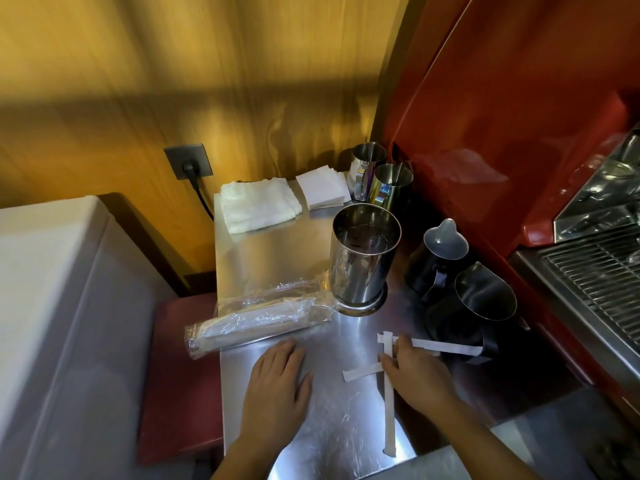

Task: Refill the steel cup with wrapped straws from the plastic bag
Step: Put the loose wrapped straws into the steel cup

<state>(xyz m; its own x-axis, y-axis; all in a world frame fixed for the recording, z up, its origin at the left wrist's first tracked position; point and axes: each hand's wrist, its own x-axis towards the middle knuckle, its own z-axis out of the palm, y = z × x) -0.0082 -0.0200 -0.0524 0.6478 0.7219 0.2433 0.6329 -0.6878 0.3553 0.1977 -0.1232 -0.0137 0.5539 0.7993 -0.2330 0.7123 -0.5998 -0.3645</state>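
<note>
A person stands at a brushed stainless-steel counter point(311, 258), seen from above through a head-worn camera. A tall, shiny steel cup point(362, 261) stands upright near the middle of the counter and looks empty inside. Just to its left lies a long clear plastic bag point(256, 320) of paper-wrapped straws, on its side, one end near the cup's base and the other overhanging the counter's left edge.

Three loose white paper-wrapped straws point(388, 393) lie crossed on the counter in front of the cup. The right hand point(419, 372) rests on them where they overlap, fingers curled down onto the wrappers. It appears to be gathering or pinching them, but whether it has actually closed on one cannot be told. The left hand point(277, 386) lies flat and open on the bare steel just below the bag, holding nothing.

The step in hand seems to be collecting the loose straws. Next, the right hand likely needs to bunch them so they lie parallel, lift them, and stand them upright in the cup behind.

Dark milk pitchers point(464, 292) stand close on the right, so the lift calls for care.
</note>
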